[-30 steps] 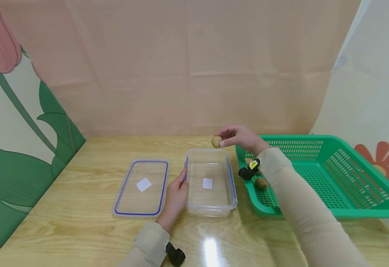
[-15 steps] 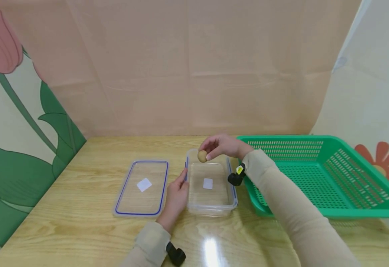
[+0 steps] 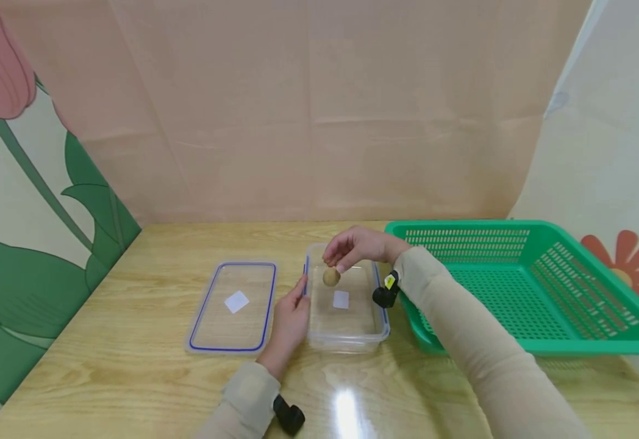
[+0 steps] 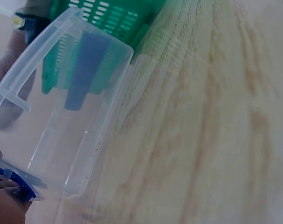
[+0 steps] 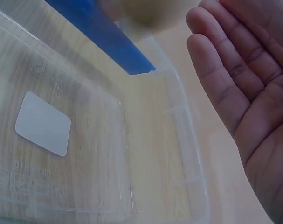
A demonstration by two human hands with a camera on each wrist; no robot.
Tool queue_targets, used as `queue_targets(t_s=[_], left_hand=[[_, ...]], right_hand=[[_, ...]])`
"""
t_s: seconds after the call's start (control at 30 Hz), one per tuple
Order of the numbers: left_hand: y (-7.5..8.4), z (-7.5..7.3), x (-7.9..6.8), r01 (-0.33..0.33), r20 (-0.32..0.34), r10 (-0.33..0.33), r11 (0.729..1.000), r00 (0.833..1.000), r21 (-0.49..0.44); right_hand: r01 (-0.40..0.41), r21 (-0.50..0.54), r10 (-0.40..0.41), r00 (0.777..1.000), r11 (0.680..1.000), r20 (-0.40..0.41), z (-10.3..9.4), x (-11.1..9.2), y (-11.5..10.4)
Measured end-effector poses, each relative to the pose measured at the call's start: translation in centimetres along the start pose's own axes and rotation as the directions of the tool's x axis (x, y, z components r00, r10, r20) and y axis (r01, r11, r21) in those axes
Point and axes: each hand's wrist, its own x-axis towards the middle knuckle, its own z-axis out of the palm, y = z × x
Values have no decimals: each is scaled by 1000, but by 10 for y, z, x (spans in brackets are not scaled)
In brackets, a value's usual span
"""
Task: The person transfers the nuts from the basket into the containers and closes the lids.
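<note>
A clear plastic food container (image 3: 347,323) with blue side latches stands uncovered on the table. My left hand (image 3: 291,320) grips its left side; in the left wrist view, fingers (image 4: 6,200) lie by the blue latch (image 4: 20,182). My right hand (image 3: 360,245) is over the container's far part. At the tips of its thumb and forefinger is a small round tan walnut (image 3: 331,277), low over the opening. In the right wrist view, the walnut (image 5: 153,11) is blurred at the top edge, and the other fingers (image 5: 220,70) are extended, touching nothing.
The blue-rimmed lid (image 3: 234,332) lies flat left of the container. On the right stands a large green plastic basket (image 3: 517,305), its left part hidden by the right forearm. A white label (image 3: 341,299) shows on the container's floor. A pink cloth (image 3: 297,122) hangs behind the table.
My right hand has carried the walnut left from beside the basket to above the container, then lowered it. The walnut sits lower against the fingertips. My left hand has stayed at the container.
</note>
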Motion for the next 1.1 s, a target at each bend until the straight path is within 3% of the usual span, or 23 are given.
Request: queue_targets(t_s=[0.37, 0.7, 1.1], left_hand=[[1, 0, 0, 14, -1, -14, 1000, 1000, -12], [-3, 0, 1, 19, 0, -19, 1000, 1000, -22], [-2, -2, 1, 45, 16, -45, 998, 999, -44]], right_hand=[[-37, 9, 38, 996, 999, -85, -12, -17, -8], [65, 71, -51, 983, 995, -176, -34, -49, -10], [73, 72, -55, 974, 995, -220, -48, -86, -3]])
